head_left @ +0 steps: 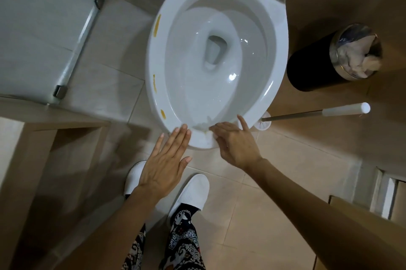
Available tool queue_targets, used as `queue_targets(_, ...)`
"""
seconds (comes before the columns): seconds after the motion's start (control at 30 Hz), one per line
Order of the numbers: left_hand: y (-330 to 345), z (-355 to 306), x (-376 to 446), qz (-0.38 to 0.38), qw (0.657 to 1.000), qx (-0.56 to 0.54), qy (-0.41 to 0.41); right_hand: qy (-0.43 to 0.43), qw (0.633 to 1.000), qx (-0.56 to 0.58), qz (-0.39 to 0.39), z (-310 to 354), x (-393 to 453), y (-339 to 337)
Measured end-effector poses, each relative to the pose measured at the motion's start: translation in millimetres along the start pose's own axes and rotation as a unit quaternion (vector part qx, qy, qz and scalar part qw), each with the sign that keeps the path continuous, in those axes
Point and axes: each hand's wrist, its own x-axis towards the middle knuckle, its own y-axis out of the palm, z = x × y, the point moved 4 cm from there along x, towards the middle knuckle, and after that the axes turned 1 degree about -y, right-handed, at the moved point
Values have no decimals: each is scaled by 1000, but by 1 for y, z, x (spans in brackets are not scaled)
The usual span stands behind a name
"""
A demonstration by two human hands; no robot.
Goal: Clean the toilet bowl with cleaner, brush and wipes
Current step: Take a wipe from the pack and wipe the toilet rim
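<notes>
Head view: right hand [236, 145] pressing white wipe [209, 139] on toilet bowl [278, 67] near rim, lower centre; left hand [167, 162] hovering flat, fingers straight, beside. Yellow stains [157, 26] running up left rim. Brush [314, 112] lying right, nearer right hand.

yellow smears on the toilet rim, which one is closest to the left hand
The small yellow smear low on the rim's left side, just above the left hand. The other smears sit farther up the rim, toward the hinge.
</notes>
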Motion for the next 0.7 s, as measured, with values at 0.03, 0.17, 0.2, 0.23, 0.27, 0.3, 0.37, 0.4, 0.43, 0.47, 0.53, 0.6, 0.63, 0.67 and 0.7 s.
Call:
queue_targets(0.03,-1,0,0,2,1000,2,2,7,1000,-8,0,-5,0,-1)
queue_targets(0.17,-1,1,1,8,1000,3,4,30,999,-11,-16,8,3,2)
queue_targets(0.2,-1,1,1,9,1000,3,5,29,999,-5,-21,16,3,6)
queue_targets(0.23,-1,2,0,9,1000,3,5,27,999,0,-27,25,3,9)
queue_targets(0.27,-2,3,0,8,1000,3,6,25,999,3,-32,31,1,14)
queue_targets(0.3,-2,3,0,7,1000,1,7,24,999,3,-36,35,-3,17)
queue_targets(0.37,-5,5,0,3,1000,1,13,25,999,-6,-41,31,-14,24)
queue_targets(0.4,-5,6,0,1,1000,3,17,26,999,-12,-44,25,-20,26)
queue_targets(0.43,-6,6,0,0,1000,6,21,29,998,-17,-49,18,-26,26)
queue_targets(0.47,-7,7,0,-1,1000,7,24,36,998,-19,-55,11,-31,26)
queue_targets(0.53,-7,7,1,-4,1000,8,25,55,996,-26,-66,1,-38,26)
queue_targets(0.6,-6,6,1,-7,1000,8,23,78,993,-34,-78,2,-41,28)
queue_targets(0.63,-7,6,1,-8,1000,7,22,89,992,-31,-86,6,-42,30)
queue_targets(0.67,-7,5,1,-9,1000,5,21,96,991,-22,-93,12,-42,32)
queue_targets(0.7,-7,5,2,-9,1000,4,21,97,990,-13,-98,20,-41,34)
